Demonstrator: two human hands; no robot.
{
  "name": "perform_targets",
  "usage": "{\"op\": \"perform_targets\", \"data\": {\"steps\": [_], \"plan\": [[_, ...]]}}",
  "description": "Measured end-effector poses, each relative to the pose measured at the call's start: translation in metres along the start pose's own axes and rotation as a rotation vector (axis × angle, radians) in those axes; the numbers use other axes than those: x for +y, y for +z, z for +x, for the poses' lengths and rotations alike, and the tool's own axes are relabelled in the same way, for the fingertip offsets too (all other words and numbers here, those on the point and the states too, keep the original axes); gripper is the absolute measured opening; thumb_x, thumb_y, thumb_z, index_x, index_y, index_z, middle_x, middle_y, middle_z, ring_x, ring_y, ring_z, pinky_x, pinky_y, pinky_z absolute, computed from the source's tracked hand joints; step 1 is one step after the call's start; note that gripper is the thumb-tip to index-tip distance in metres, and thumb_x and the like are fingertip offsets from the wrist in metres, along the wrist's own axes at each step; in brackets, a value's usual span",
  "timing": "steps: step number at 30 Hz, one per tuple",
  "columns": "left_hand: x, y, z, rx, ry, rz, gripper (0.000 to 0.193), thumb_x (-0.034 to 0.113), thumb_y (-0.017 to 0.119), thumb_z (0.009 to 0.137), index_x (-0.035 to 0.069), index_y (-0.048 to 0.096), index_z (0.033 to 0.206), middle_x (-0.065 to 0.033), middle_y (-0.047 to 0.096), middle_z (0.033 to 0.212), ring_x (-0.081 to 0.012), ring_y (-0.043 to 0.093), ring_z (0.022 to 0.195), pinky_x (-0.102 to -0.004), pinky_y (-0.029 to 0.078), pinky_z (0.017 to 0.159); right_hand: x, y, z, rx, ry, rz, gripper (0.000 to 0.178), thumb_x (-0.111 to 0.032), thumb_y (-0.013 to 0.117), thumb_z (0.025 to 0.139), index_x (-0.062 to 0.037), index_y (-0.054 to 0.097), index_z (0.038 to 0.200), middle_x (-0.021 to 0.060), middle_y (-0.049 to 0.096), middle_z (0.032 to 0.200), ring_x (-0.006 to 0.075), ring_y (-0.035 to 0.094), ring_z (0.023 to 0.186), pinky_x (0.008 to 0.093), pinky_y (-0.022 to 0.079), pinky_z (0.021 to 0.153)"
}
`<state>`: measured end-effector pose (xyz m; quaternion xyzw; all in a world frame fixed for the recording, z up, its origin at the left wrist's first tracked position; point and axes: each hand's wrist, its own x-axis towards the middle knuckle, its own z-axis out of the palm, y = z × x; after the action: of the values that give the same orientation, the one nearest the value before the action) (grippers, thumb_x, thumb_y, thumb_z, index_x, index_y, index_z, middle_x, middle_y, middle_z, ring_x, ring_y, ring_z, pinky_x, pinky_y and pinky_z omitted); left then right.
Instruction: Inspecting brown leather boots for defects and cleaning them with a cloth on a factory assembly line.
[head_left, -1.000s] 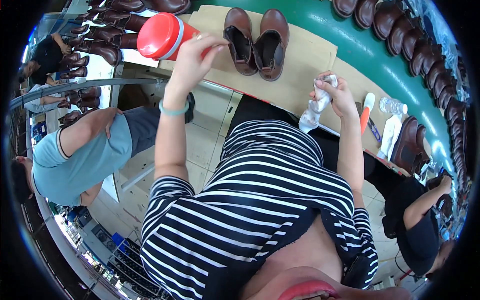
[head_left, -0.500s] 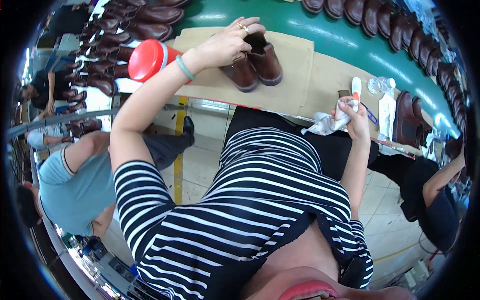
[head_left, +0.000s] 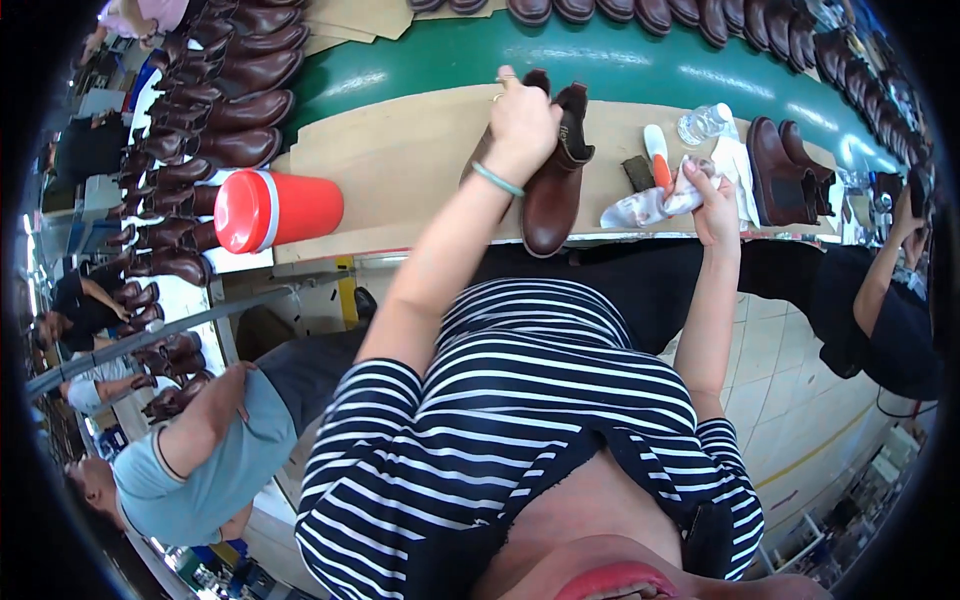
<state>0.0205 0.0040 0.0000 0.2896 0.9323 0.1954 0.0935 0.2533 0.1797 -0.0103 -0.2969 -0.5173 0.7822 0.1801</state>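
A pair of dark brown ankle boots sits on the cardboard-covered bench, toes toward me. My left hand, a green bangle on its wrist, is closed around the upper of the left boot and hides most of it. Beside it the right boot shows fully, its toe at the bench's near edge. Bunched in my right hand is a stained whitish cloth, held above the near edge. Just past that hand lies a white bottle with an orange part, with a dark brown block next to it.
A red round container lies on the bench at left. A clear plastic bottle, white paper and another brown boot pair are at right. Rows of boots line the left and far sides of the green surface. Other people are nearby.
My left hand and the boot pair have moved right and nearer to the bench edge. My right hand still holds the cloth. The whole view has shifted too.
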Motion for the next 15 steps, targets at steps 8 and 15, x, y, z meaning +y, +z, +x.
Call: {"op": "perform_targets", "data": {"steps": [8,15], "plan": [[-0.029,-0.011,0.024,0.171,0.341,-0.320,0.081,0.039,0.087,0.058,0.004,0.053,0.124,-0.0337,0.030,0.138,-0.0451,0.019,0.137,-0.0581,0.022,0.109,0.024,-0.003,0.007,0.178,-0.022,-0.071,0.018,-0.009,0.068,0.085,-0.0009,0.063,0.099,0.0059,0.065,0.082,0.0120,0.061,0.064,0.0264,0.049,0.058],[-0.015,0.012,0.039,0.103,0.356,-0.393,0.018,0.035,0.081,0.067,0.025,0.078,0.081,-0.0125,0.029,0.150,-0.0396,0.000,0.143,-0.0718,-0.010,0.102,0.001,0.107,0.062,0.045,-0.147,-0.148,0.021,-0.013,0.076,0.077,-0.0007,0.065,0.090,0.0011,0.062,0.074,0.0092,0.055,0.062,0.0256,0.043,0.055]]}}
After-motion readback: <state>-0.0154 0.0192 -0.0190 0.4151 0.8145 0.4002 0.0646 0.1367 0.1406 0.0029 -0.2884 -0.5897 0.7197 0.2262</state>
